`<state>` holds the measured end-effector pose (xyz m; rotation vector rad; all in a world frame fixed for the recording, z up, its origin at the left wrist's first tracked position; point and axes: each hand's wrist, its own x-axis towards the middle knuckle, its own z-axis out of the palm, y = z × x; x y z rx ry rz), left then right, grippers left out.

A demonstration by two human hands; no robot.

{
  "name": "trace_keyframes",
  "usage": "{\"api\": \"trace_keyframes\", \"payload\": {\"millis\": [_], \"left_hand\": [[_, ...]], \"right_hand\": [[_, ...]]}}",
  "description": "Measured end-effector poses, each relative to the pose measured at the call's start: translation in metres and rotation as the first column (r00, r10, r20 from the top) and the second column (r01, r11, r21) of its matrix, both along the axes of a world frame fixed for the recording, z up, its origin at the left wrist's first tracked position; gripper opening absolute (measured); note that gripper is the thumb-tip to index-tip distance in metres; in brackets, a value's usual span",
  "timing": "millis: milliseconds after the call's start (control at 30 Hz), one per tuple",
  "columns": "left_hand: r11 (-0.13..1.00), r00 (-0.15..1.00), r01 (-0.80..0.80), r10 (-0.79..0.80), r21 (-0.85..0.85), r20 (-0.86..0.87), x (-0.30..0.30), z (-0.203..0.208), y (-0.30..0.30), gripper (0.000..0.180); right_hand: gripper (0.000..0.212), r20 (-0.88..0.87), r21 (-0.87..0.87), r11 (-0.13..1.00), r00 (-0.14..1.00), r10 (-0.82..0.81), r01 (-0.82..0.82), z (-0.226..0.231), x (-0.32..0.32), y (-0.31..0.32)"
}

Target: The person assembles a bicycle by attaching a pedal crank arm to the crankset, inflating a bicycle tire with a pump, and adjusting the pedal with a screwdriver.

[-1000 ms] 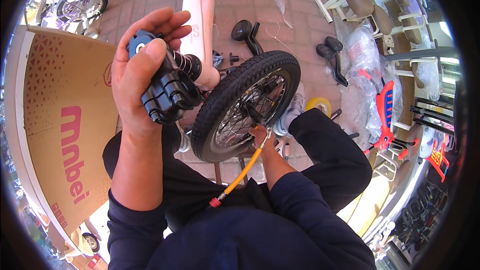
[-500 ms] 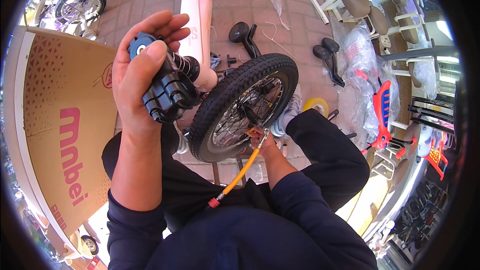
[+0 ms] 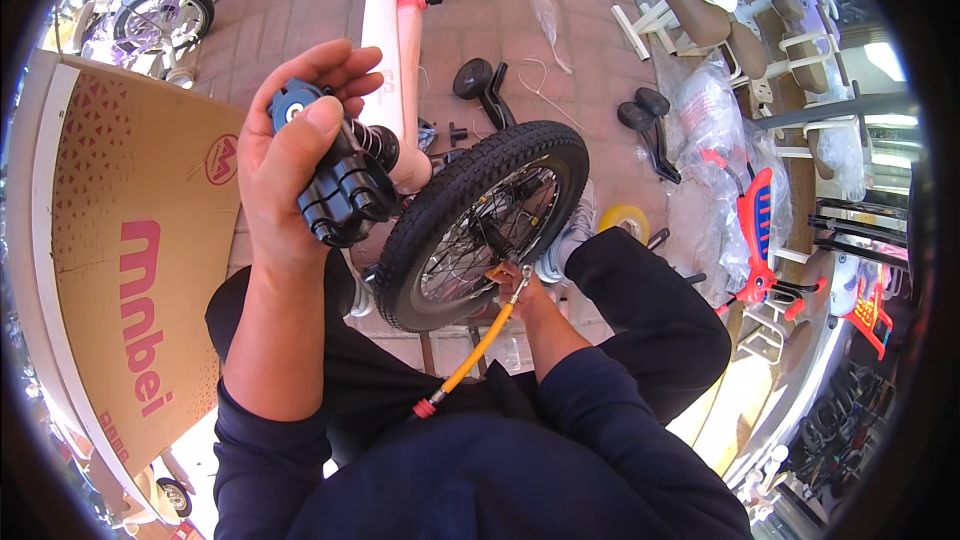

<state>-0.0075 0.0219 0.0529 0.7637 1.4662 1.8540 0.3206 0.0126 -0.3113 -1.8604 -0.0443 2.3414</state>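
Observation:
My left hand is closed round the black handlebar stem of a small pink-and-white bicycle. Its thumb presses beside the blue top cap, while the fingertips curl past the far side. The front wheel, with a knobby black tyre, leans between my knees. Low on its near side, my right hand pinches the metal end of a yellow air hose by the rim and spokes. The hose runs back toward my lap to a red fitting. Whether it sits on the valve is hidden.
A large cardboard box stands at my left. Black training wheels and clear plastic wrap lie on the brick paving. To the right are a red-and-blue toy part and brown seats. Other bicycles stand far left.
My left hand and the stem have shifted slightly right, and the wheel slightly left and down. My right hand stays by the wheel with the hose end.

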Motion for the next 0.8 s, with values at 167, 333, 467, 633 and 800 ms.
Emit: {"api": "trace_keyframes", "payload": {"millis": [167, 333, 467, 633, 800], "left_hand": [[0.999, 0.998, -0.002, 0.0, 0.038, 0.061, -0.001, -0.004, -0.002, 0.061], [0.996, 0.992, 0.019, -0.03, 0.091, 0.123, 0.0, -0.006, -0.001, 0.051], [0.99, 0.99, 0.031, -0.05, 0.136, 0.132, -0.002, -0.012, 0.002, 0.049], [0.981, 0.974, 0.053, -0.092, 0.187, 0.206, -0.003, -0.015, 0.005, 0.042], [0.986, 0.985, 0.064, -0.087, 0.152, 0.147, -0.005, -0.017, 0.004, 0.043]], "right_hand": [[0.024, 0.445, -0.017, 0.653, 0.579, 0.683, -0.757, 0.059, 0.002, 0.051], [0.035, 0.43, 0.359, 0.686, 0.765, 0.481, -0.633, 0.119, 0.008, 0.121], [0.038, 0.401, 0.106, 0.342, 0.355, 0.845, -0.934, 0.176, -0.026, 0.104], [0.021, 0.199, 0.071, 0.845, 0.838, 0.509, -0.53, 0.173, -0.023, 0.032], [0.003, -0.109, 0.31, 0.945, 0.984, 0.139, -0.099, 0.258, -0.064, 0.015]]}}
